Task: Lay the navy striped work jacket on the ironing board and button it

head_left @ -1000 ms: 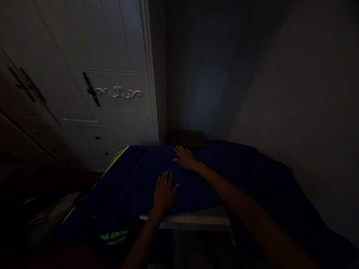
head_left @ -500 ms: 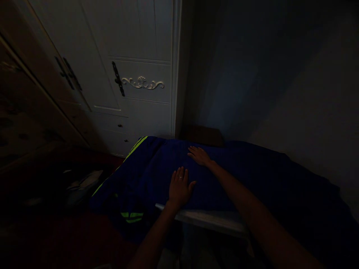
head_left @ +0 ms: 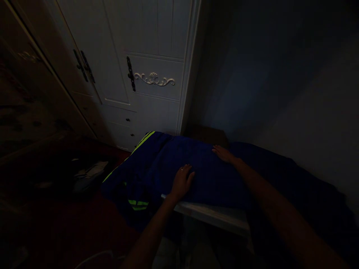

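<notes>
A dark blue garment (head_left: pixel 202 183) with bright yellow-green stripes lies spread over a pale-edged board or small table (head_left: pixel 215 215). My left hand (head_left: pixel 181 182), a ring on one finger, rests on the cloth near the front edge, fingers extended. Farther back and to the right, my right hand (head_left: pixel 223 153) lies flat on the same garment with its fingers stretched out. Neither hand grips anything. The garment's left part, with its striped end, hangs down past the board, and its right part runs off into deep shadow.
A white wardrobe (head_left: pixel 157 112) with dark handles and a carved ornament stands behind the garment. Beside it, a brown box-like object (head_left: pixel 209 135) sits against the wall (head_left: pixel 246 89). Dim clothes (head_left: pixel 91 173) lie at left above a dark red floor (head_left: pixel 75 224).
My right hand has slid to the right across the garment. My left hand stays near the front edge, its fingers now more bent. The whole view has shifted slightly.
</notes>
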`<state>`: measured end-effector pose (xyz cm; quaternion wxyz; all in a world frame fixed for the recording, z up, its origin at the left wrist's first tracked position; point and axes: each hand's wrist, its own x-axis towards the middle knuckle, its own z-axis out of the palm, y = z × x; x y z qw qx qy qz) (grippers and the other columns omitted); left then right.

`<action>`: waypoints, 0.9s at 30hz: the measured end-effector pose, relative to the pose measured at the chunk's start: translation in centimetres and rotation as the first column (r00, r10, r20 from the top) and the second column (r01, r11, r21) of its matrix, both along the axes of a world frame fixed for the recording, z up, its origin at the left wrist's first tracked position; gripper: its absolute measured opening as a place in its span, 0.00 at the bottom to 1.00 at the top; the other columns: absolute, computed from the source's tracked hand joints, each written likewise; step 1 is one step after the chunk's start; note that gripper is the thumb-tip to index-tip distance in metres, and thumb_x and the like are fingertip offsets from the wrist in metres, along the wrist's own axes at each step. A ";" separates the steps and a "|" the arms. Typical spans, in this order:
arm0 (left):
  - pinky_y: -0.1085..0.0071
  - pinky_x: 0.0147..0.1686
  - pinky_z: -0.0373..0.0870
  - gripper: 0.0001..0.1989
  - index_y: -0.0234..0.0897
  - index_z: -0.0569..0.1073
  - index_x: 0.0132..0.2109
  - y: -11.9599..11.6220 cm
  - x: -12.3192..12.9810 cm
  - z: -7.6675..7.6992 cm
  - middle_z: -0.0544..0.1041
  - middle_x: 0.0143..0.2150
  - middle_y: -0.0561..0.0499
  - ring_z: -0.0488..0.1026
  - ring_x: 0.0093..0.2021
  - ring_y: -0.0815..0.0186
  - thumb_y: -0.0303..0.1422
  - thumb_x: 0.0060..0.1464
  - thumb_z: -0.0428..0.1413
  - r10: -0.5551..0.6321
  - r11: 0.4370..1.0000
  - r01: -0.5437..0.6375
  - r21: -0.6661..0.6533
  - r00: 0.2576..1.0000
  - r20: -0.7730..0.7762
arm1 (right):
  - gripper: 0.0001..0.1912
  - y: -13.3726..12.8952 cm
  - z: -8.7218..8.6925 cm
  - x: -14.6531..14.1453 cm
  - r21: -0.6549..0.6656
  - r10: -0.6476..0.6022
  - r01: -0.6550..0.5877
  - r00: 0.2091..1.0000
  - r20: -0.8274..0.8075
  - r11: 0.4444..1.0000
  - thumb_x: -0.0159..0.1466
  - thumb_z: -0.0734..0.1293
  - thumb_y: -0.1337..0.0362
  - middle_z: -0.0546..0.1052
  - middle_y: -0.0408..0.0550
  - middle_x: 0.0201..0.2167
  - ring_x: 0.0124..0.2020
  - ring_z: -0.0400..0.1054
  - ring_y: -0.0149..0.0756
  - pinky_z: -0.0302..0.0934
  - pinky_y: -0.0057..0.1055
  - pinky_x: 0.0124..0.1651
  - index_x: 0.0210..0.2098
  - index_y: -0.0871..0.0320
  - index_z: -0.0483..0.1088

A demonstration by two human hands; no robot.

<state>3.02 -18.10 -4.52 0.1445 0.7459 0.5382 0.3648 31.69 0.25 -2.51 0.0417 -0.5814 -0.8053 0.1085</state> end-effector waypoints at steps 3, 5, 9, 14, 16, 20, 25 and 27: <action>0.61 0.57 0.68 0.16 0.36 0.73 0.53 -1.8 -2.8 1.6 0.76 0.54 0.43 0.71 0.56 0.62 0.35 0.64 0.48 0.078 0.984 -0.091 0.152 0.993 0.092 | 0.42 -1.0 1.6 2.0 0.031 -0.030 0.030 1.000 -0.004 0.999 0.67 0.44 0.39 0.59 0.59 0.67 0.69 0.50 0.49 0.44 0.47 0.70 0.67 0.62 0.56; 0.59 0.55 0.68 0.14 0.36 0.74 0.51 -3.5 -5.2 2.9 0.76 0.52 0.42 0.71 0.53 0.59 0.34 0.62 0.50 0.239 0.947 -0.240 0.213 0.970 0.033 | 0.41 -2.2 2.9 2.8 0.100 -0.005 0.008 1.000 -0.025 0.995 0.67 0.46 0.39 0.59 0.57 0.67 0.69 0.51 0.49 0.46 0.48 0.70 0.67 0.60 0.56; 0.51 0.51 0.67 0.22 0.28 0.73 0.53 -6.5 -10.0 4.2 0.73 0.53 0.33 0.67 0.54 0.46 0.40 0.58 0.54 0.587 0.810 -0.565 0.158 0.786 -0.196 | 0.38 -5.9 5.3 4.2 0.233 0.012 0.003 0.998 -0.065 0.972 0.66 0.51 0.39 0.65 0.57 0.64 0.65 0.59 0.51 0.51 0.50 0.67 0.65 0.58 0.59; 0.54 0.45 0.68 0.23 0.32 0.74 0.50 -7.0 -13.5 2.9 0.75 0.48 0.34 0.71 0.47 0.46 0.46 0.56 0.54 0.504 0.843 -0.538 -0.015 0.799 -0.329 | 0.37 -11.7 8.1 6.9 0.316 -0.081 0.130 0.983 -0.163 0.940 0.64 0.54 0.39 0.69 0.58 0.60 0.62 0.62 0.52 0.54 0.50 0.66 0.61 0.58 0.65; 0.56 0.44 0.68 0.19 0.36 0.75 0.45 -6.4 -14.3 2.3 0.76 0.44 0.37 0.72 0.44 0.47 0.46 0.54 0.55 0.439 0.875 -0.480 -0.062 0.841 -0.318 | 0.36 -14.0 8.8 8.2 0.310 -0.160 0.221 0.964 -0.211 0.925 0.63 0.55 0.39 0.71 0.57 0.59 0.60 0.64 0.52 0.56 0.51 0.64 0.59 0.58 0.66; 0.57 0.46 0.67 0.16 0.38 0.75 0.36 -5.0 -15.2 2.1 0.77 0.40 0.40 0.72 0.44 0.48 0.46 0.50 0.57 0.442 0.881 -0.456 -0.125 0.889 -0.123 | 0.34 -18.9 9.0 10.0 0.256 -0.305 0.387 0.902 -0.306 0.886 0.61 0.58 0.39 0.73 0.55 0.56 0.57 0.68 0.53 0.61 0.52 0.60 0.56 0.55 0.69; 0.64 0.38 0.68 0.22 0.37 0.74 0.35 -4.3 -15.1 2.7 0.77 0.34 0.47 0.73 0.37 0.57 0.52 0.46 0.56 0.516 0.844 -0.428 -0.324 0.813 0.269 | 0.32 -24.3 7.2 10.1 0.274 -0.349 0.462 0.859 -0.374 0.843 0.60 0.60 0.39 0.74 0.55 0.54 0.56 0.69 0.53 0.62 0.51 0.59 0.53 0.54 0.70; 0.67 0.33 0.67 0.23 0.36 0.73 0.34 -4.2 -15.0 2.8 0.75 0.31 0.50 0.71 0.32 0.61 0.53 0.44 0.57 0.546 0.827 -0.395 -0.400 0.736 0.400 | 0.32 -25.8 6.4 9.9 0.354 -0.326 0.468 0.861 -0.390 0.810 0.60 0.60 0.40 0.73 0.56 0.56 0.58 0.67 0.53 0.59 0.52 0.62 0.53 0.55 0.69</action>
